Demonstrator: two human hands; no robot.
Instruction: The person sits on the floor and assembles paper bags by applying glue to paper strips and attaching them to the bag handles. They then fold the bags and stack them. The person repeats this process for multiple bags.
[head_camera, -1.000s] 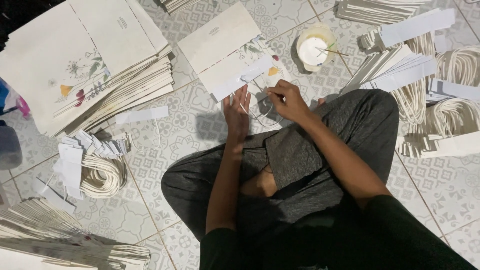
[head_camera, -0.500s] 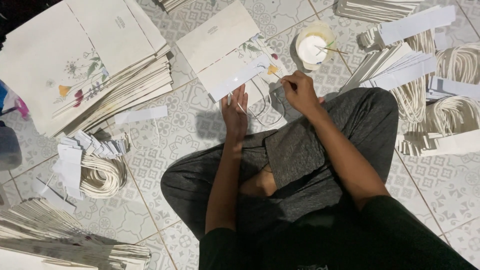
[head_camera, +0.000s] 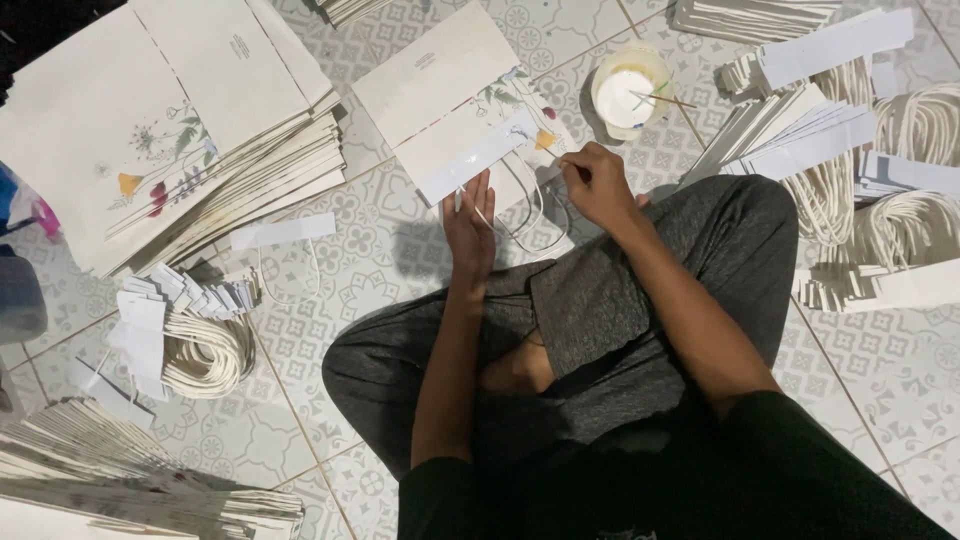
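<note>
So there's one person sitting cross-legged on the tiled floor (head_camera: 400, 250), working on one flat paper bag (head_camera: 450, 95) lying just ahead of the knees. One white strip (head_camera: 478, 155) runs slanted across the bag's near edge, and a loop of white cord (head_camera: 525, 215) hangs out from under it toward the legs.

Left hand (head_camera: 470, 225) is flat, fingers (head_camera: 482, 190) stretched out and pressing on the near end of the strip, not gripping anything. Right hand (head_camera: 597, 185) is pinched around one thin stick (head_camera: 560, 160), its tip touching the bag just right of the strip. So the bag is right under both sets of fingertips, mostly lying beyond them.

One glue cup (head_camera: 628, 98) sits just right of the bag, with a second stick resting in it.

Stacks: one big bag pile (head_camera: 180, 130) at the left, another pile (head_camera: 120, 480) bottom left, plus two more at the top edge. Cord bundles with strips: one on the left (head_camera: 195, 345), several on the right (head_camera: 900, 180) – can't count those exactly.
</note>
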